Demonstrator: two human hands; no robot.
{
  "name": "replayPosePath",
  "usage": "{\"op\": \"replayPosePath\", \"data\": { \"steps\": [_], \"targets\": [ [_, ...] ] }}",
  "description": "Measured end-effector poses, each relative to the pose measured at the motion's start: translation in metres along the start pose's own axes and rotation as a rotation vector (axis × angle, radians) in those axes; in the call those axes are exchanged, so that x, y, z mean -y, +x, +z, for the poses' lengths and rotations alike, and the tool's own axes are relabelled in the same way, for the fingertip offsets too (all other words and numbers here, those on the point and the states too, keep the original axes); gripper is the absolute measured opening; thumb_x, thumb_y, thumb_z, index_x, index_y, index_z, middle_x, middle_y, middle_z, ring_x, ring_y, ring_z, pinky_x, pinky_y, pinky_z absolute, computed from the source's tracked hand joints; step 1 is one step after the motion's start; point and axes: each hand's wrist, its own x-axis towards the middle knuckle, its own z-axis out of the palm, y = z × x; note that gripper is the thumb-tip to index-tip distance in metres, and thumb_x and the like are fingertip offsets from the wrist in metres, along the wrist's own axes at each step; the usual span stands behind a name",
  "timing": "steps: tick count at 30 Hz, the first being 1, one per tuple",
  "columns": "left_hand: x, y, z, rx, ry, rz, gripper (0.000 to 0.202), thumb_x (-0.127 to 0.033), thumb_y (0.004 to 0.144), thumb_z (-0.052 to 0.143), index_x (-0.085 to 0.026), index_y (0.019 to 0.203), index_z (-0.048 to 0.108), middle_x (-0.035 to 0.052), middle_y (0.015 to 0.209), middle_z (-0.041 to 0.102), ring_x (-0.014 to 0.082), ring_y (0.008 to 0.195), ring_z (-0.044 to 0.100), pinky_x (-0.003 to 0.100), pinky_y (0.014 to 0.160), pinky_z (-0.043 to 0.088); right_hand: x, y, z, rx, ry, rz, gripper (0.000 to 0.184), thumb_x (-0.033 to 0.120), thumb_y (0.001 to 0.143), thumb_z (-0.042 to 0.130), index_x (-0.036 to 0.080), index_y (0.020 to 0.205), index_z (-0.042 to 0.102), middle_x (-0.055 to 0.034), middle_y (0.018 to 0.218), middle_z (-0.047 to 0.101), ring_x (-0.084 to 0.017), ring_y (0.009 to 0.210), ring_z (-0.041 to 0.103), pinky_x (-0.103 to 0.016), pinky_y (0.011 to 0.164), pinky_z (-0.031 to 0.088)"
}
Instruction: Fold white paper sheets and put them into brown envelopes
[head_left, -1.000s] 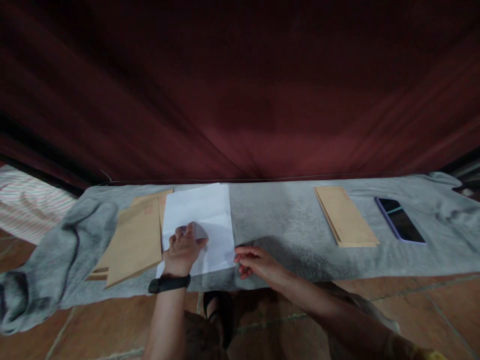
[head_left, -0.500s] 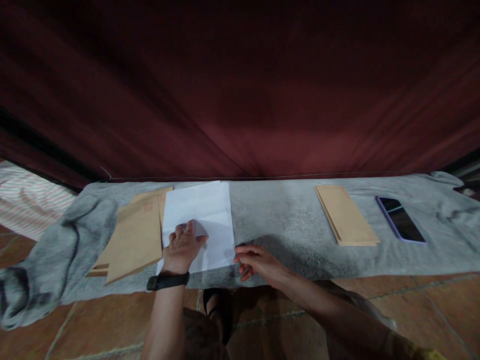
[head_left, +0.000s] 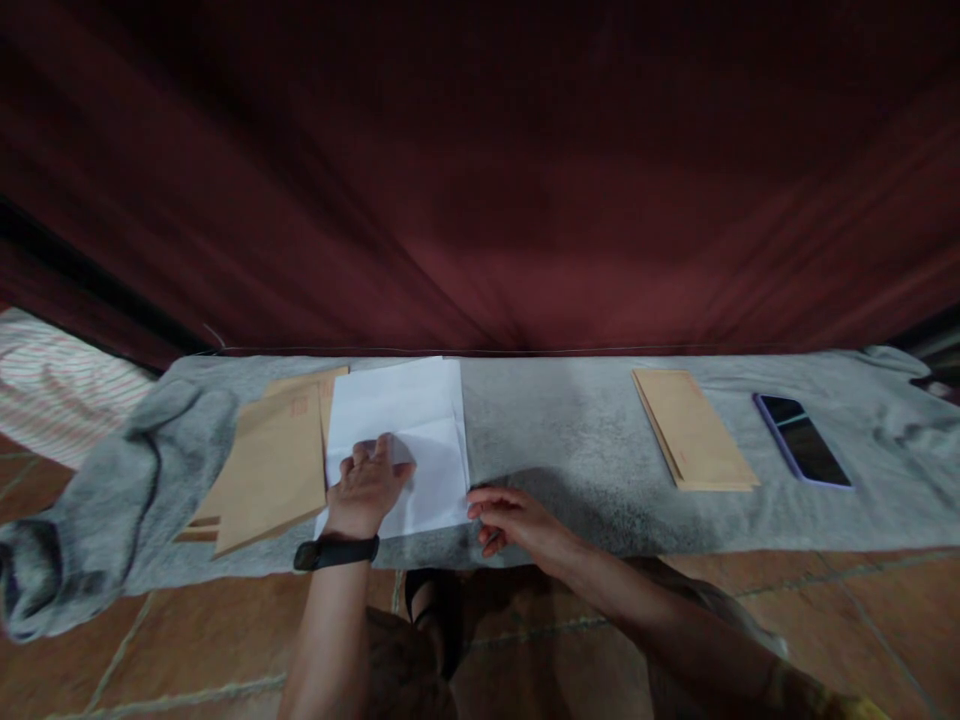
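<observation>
White paper sheets (head_left: 431, 470) with fold creases lie on the grey cloth, the top one slightly askew over another. My left hand (head_left: 370, 487), a black watch on its wrist, rests on the top sheet with fingers stretched out and thumb spread. Beside the sheets' lower right corner is my right hand (head_left: 514, 518), its fingers loosely bent and apart; I cannot tell whether a fingertip touches the paper. Brown envelopes (head_left: 274, 465) with small red print lie overlapped just left of the sheets.
Another small stack of brown envelopes (head_left: 694, 430) lies to the right. Past it is a phone (head_left: 806, 440) in a purple case. The grey cloth (head_left: 555, 400) covers a narrow surface against a dark red curtain (head_left: 525, 220). Striped fabric (head_left: 60, 385) hangs at far left; tiled floor lies below.
The top sheet's crease shows more clearly, and more of the lower sheet shows along the right edge. Both hands stay nearly in place.
</observation>
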Motion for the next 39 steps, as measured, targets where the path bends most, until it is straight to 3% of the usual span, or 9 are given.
{"op": "replayPosePath", "data": {
  "steps": [7,15,22,27,33,39],
  "targets": [
    [0.001,0.0,-0.001,0.013,-0.002,-0.006,0.069,-0.05,0.092,0.043,-0.022,0.155,0.033,0.0197,0.154,0.042,0.0391,0.138,0.045,0.052,0.1,0.047,0.01,-0.001,0.006,-0.012,0.042,0.018,0.024,0.035,0.068,0.079,0.021,0.086,0.069,-0.0031,0.091,0.071,-0.011,0.06,0.062,-0.025,0.055,0.057],
    [-0.003,-0.006,-0.007,-0.006,-0.01,-0.027,0.065,-0.052,0.094,0.04,-0.023,0.152,0.038,0.0162,0.154,0.045,0.0375,0.137,0.047,0.052,0.102,0.047,0.012,0.013,0.019,-0.025,-0.021,0.087,0.026,0.039,0.084,0.07,0.019,0.094,0.057,-0.0072,0.087,0.077,-0.01,0.048,0.062,-0.022,0.048,0.053],
    [-0.003,-0.006,-0.016,-0.038,-0.03,-0.054,0.054,-0.037,0.099,0.029,-0.023,0.15,0.043,0.0127,0.153,0.049,0.0323,0.136,0.051,0.049,0.106,0.045,0.009,0.023,0.025,-0.032,-0.189,0.052,0.01,0.03,0.087,0.059,0.022,0.094,0.061,-0.0018,0.082,0.077,-0.01,0.046,0.06,-0.02,0.044,0.047],
    [-0.003,-0.008,-0.018,-0.133,-0.034,-0.056,0.054,-0.034,0.099,0.028,-0.018,0.147,0.045,0.015,0.149,0.053,0.0321,0.133,0.053,0.049,0.105,0.047,0.015,0.015,0.008,-0.071,-0.173,-0.015,0.012,0.03,0.082,0.06,0.019,0.086,0.062,-0.0009,0.072,0.073,-0.011,0.052,0.06,-0.021,0.051,0.048],
    [-0.011,-0.01,-0.014,-0.113,-0.076,0.016,0.056,-0.035,0.098,0.031,-0.02,0.151,0.042,0.0143,0.156,0.045,0.034,0.138,0.048,0.052,0.103,0.048,0.021,-0.003,-0.024,-0.152,-0.125,-0.099,0.022,0.039,0.072,0.069,0.02,0.081,0.062,0.0027,0.065,0.065,-0.012,0.055,0.061,-0.024,0.054,0.05],
    [-0.01,-0.003,-0.005,-0.134,-0.103,0.053,0.052,-0.03,0.098,0.034,-0.02,0.146,0.049,0.0154,0.147,0.056,0.032,0.129,0.058,0.049,0.101,0.05,0.038,-0.025,-0.064,-0.271,-0.081,-0.17,0.035,0.045,0.063,0.078,0.02,0.082,0.063,0.0015,0.068,0.066,-0.015,0.058,0.064,-0.027,0.056,0.052]
  ]
}}
